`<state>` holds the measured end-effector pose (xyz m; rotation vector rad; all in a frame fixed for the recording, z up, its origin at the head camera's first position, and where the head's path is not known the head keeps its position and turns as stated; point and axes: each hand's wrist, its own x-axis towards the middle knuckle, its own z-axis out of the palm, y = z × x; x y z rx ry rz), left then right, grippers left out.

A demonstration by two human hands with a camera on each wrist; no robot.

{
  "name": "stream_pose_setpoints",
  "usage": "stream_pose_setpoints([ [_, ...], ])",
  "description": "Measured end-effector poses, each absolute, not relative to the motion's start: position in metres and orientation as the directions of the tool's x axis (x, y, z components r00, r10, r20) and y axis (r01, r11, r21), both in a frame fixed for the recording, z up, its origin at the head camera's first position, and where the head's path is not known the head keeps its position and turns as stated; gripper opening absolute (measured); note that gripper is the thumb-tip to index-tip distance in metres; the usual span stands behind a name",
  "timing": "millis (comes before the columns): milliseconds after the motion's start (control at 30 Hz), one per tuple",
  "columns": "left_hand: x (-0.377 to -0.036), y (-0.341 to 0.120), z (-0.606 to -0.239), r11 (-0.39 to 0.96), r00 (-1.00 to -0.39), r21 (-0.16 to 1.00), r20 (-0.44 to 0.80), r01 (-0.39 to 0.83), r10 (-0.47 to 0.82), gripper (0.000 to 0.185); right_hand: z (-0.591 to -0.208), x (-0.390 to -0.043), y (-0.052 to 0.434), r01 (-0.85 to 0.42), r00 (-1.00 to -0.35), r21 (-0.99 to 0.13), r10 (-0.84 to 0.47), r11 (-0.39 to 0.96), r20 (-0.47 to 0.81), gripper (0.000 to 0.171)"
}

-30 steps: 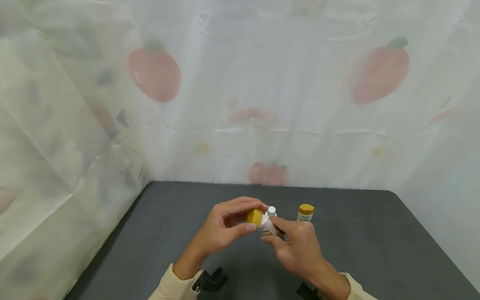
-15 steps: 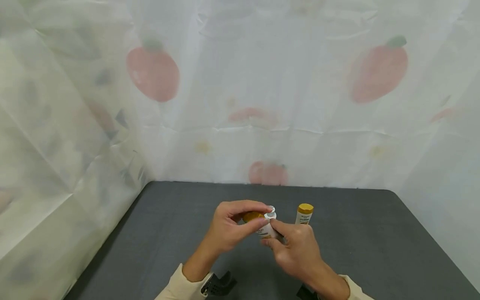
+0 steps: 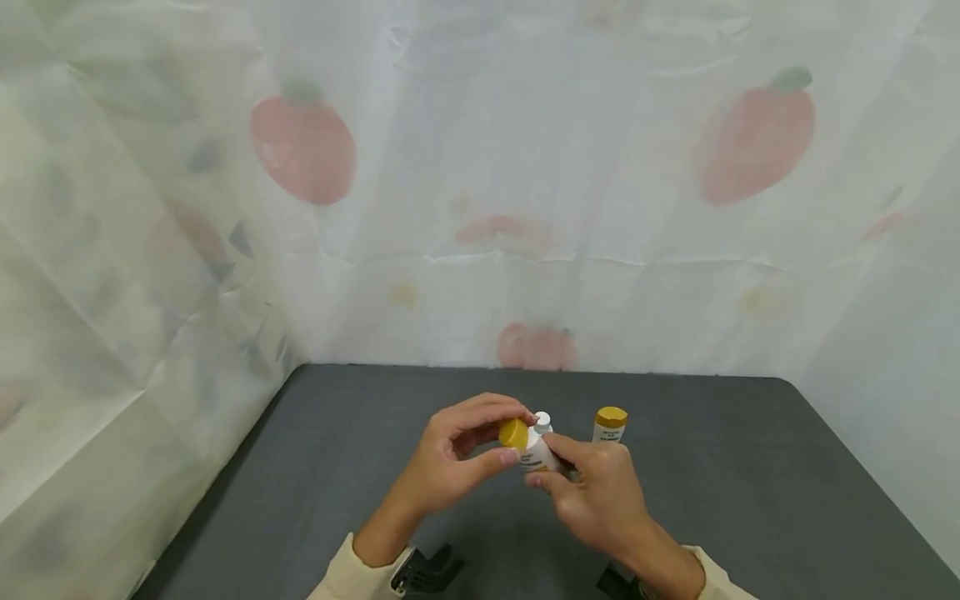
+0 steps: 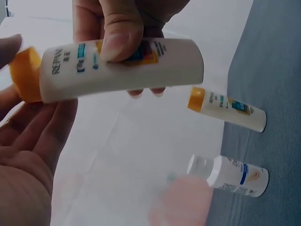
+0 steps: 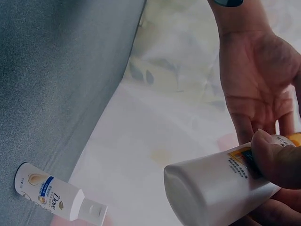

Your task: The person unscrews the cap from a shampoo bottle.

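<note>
My right hand (image 3: pixel 603 492) grips the white body of a shampoo bottle (image 4: pixel 174 63), thumb pressed over its label. The bottle lies nearly sideways, held above the table, its yellow cap (image 3: pixel 513 435) toward the left. My left hand (image 3: pixel 442 454) pinches that cap, with the thumb on one side and the fingers on the other. Behind the held bottle stands a white Dove bottle (image 5: pixel 49 193), partly covered in the head view. A second yellow-capped bottle (image 4: pixel 228 108) of the same kind stands upright beyond my right hand.
Both standing bottles are on a dark grey table (image 3: pixel 360 417). A pale curtain printed with fruit (image 3: pixel 480 167) hangs along the back edge, and another (image 3: pixel 112 292) runs down the left side.
Half a second ago my left hand reached farther right, covering more of the cap and bottle neck; now it is back leftward and the cap shows. My right hand stays almost still.
</note>
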<state>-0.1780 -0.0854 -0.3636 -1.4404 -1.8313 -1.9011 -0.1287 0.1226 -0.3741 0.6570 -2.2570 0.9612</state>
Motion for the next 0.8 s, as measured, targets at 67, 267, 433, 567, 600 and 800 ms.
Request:
stream_pose_setpoints([
  [67, -0.178, -0.087, -0.364, -0.245, -0.551, 0.715, 0.673, 0.655, 0.493, 0.033, -0.374, -0.128, 0.123, -0.628, -0.705, -0.470, -0.197, 0.620, 0.682, 0.034],
  [267, -0.178, -0.081, -0.365, -0.204, -0.589, 0.716, 0.675, 0.667, 0.445, 0.028, -0.375, -0.127, 0.122, -0.630, -0.691, -0.438, -0.205, 0.641, 0.693, 0.034],
  [433, -0.178, -0.073, -0.363, -0.253, -0.526, 0.663, 0.727, 0.704, 0.442, 0.024, -0.376, -0.126, 0.121, -0.641, -0.687, -0.433, -0.221, 0.634, 0.693, 0.030],
  [567, -0.178, -0.068, -0.362, -0.261, -0.516, 0.649, 0.740, 0.714, 0.431, 0.020, -0.375, -0.126, 0.122, -0.643, -0.686, -0.445, -0.212, 0.623, 0.696, 0.028],
  [600, -0.177, -0.068, -0.362, -0.258, -0.521, 0.654, 0.737, 0.712, 0.430, 0.020, -0.375, -0.126, 0.122, -0.645, -0.685, -0.446, -0.211, 0.620, 0.697, 0.029],
  [800, -0.175, -0.077, -0.366, -0.299, -0.535, 0.693, 0.707, 0.656, 0.463, 0.031, -0.374, -0.127, 0.124, -0.647, -0.688, -0.461, -0.206, 0.607, 0.695, 0.030],
])
